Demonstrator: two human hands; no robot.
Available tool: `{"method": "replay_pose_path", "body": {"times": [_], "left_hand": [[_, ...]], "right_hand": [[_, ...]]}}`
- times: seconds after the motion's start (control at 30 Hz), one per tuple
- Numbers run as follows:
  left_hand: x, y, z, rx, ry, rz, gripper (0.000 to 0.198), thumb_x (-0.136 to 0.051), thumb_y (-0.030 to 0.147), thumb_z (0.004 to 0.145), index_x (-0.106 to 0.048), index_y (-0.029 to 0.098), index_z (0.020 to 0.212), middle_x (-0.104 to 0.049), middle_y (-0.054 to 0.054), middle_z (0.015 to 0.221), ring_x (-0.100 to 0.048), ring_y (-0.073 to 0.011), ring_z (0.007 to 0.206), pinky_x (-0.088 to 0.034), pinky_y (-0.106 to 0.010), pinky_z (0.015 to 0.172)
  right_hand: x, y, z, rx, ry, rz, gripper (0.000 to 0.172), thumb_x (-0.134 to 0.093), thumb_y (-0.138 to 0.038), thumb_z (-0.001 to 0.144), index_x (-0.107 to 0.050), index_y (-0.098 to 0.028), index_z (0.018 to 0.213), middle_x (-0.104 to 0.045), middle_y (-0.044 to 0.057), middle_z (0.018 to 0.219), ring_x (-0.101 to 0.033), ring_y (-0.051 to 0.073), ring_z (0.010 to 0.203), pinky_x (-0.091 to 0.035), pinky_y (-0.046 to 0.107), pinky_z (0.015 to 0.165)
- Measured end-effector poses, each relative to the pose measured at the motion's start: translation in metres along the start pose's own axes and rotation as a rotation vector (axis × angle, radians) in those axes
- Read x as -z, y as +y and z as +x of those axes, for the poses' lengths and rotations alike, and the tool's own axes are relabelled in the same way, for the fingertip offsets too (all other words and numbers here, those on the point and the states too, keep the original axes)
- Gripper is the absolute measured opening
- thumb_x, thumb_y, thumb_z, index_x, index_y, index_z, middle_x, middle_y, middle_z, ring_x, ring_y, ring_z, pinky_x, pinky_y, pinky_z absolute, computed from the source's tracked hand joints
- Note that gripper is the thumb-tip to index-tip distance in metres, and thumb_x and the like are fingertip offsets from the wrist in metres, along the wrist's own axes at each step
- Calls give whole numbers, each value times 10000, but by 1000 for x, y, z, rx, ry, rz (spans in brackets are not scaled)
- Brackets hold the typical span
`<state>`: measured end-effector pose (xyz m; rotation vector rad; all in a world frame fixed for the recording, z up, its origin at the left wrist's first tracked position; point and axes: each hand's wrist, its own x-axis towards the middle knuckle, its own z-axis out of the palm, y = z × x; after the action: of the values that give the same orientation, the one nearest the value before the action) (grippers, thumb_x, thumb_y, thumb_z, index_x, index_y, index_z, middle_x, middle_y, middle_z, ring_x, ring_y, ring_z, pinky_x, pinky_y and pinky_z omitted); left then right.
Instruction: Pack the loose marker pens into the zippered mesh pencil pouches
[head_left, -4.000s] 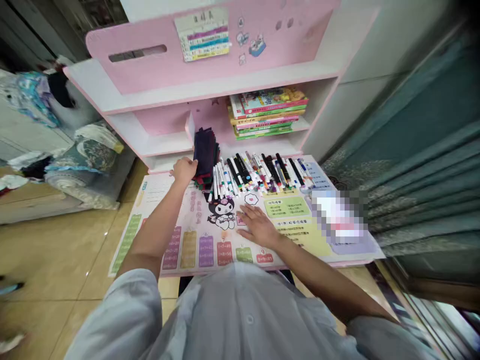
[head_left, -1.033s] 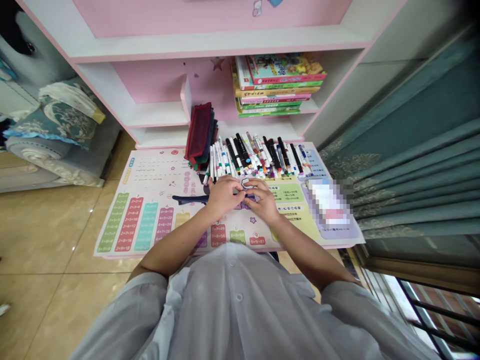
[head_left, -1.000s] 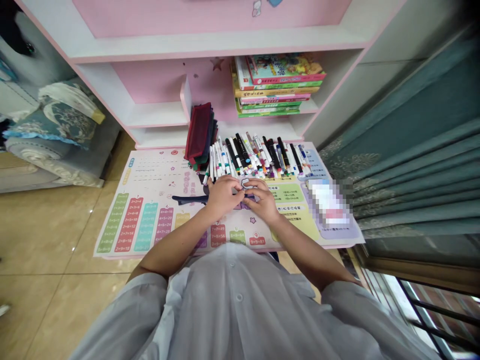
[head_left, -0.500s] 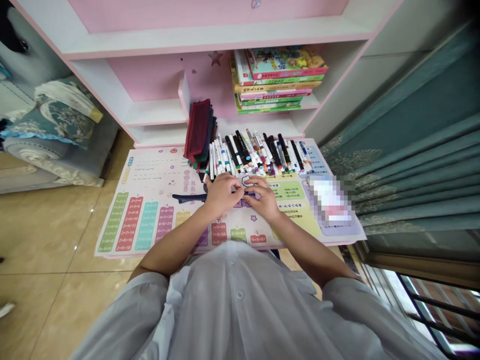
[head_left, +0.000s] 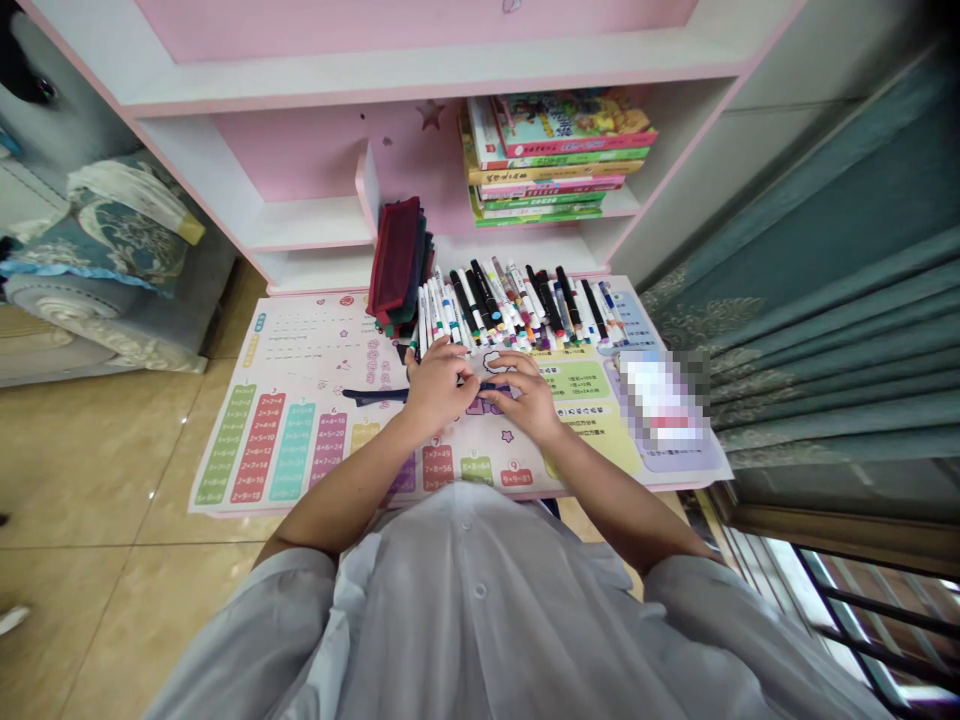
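Note:
Both hands meet at a long, thin navy strip (head_left: 375,397), which looks like the top edge of a zip pouch seen edge-on. Its left end sticks out past my left hand (head_left: 441,385), and its middle is covered by the fingers. My left hand pinches it with thumb and index finger. From the other side, my right hand (head_left: 521,393) has its thumb and fingertips closed on the strip's right end. Just beyond the hands lies a wide row of loose marker pens (head_left: 487,300), with white and black barrels. A dark red pouch (head_left: 395,255) leans on other dark pouches left of the markers.
The desk mat (head_left: 300,330) carries printed multiplication tables. At its right lies a blurred phone (head_left: 660,400). Behind, a pink and white shelf (head_left: 420,90) holds stacked books (head_left: 559,160). A teal curtain (head_left: 840,290) hangs on the right.
My left hand has shifted slightly left along the strip, opening a small gap from the right fingertips. My right hand has barely moved.

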<state>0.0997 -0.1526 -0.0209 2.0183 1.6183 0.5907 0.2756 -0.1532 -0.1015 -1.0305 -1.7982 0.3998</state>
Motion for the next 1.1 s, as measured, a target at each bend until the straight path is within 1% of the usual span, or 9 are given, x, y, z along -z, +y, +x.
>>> {"method": "replay_pose_path", "body": {"times": [0.13,0.33,0.53,0.73,0.93,1.1], "left_hand": [[4,1,-2,18,-9,48,209,-636,268,817,-645,234,611,-665,-6,1273,-415,-342,1387,-125,-714,1171],[7,0,-2,35,-14,58,194,-639,260,812,-645,235,620,-650,6,1299,-389,-358,1407,-135,-726,1174],[7,-3,-2,35,6,52,197,-642,254,810,-644,236,613,-653,-5,1290,-380,-341,1416,-131,-719,1181],[7,-5,-2,41,20,55,195,-633,265,818,-650,235,626,-656,-13,1281,-384,-344,1413,-143,-725,1170],[12,-6,-2,57,18,80,192,-627,256,822,-649,223,634,-646,-20,1307,-376,-338,1419,-146,-723,1160],[12,-8,-2,63,20,77,196,-623,267,818,-655,227,629,-648,-16,1301,-374,-348,1420,-138,-720,1161]], "right_hand": [[-1,3,-1,53,34,16,138,-769,-384,784,-722,-255,786,-707,68,1008,-624,281,1091,-518,503,946],[0,2,0,20,7,5,116,-781,-371,775,-720,-272,784,-703,53,1022,-615,285,1112,-507,521,967],[0,2,0,60,33,-1,139,-766,-387,788,-711,-259,783,-704,60,1008,-624,282,1089,-522,511,944],[1,3,0,38,22,-23,134,-770,-390,783,-714,-268,783,-705,53,1007,-624,281,1098,-519,517,959],[3,4,0,54,34,-18,130,-763,-384,792,-713,-264,799,-707,58,1009,-624,280,1104,-519,517,953],[4,4,0,43,22,-25,147,-764,-403,786,-717,-264,789,-711,62,1001,-625,287,1100,-521,519,943]]}}
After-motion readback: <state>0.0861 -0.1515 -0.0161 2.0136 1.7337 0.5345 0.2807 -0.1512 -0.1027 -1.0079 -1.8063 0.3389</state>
